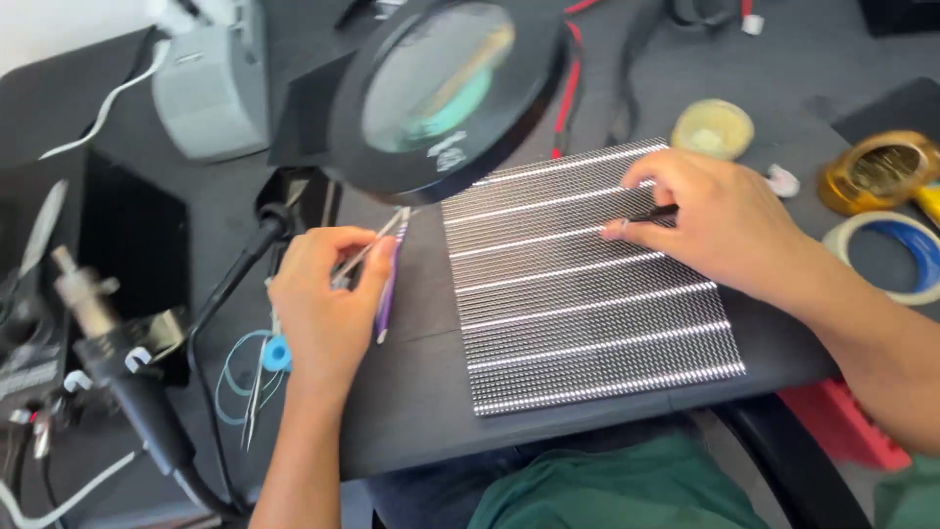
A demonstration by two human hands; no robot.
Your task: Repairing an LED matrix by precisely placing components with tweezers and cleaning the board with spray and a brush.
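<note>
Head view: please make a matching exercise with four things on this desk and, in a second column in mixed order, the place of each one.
Things:
1. magnifier lamp
2. LED panel
3. thin dark tool
4. tape rolls

Places:
A. at the right edge of the desk
B. flat on the desk, under the right hand
C. held in the fingers of the right hand
D. above the panel's far left corner, beyond the left hand

Pairs: 1-D, 2-B, 3-C, 4-A
</note>
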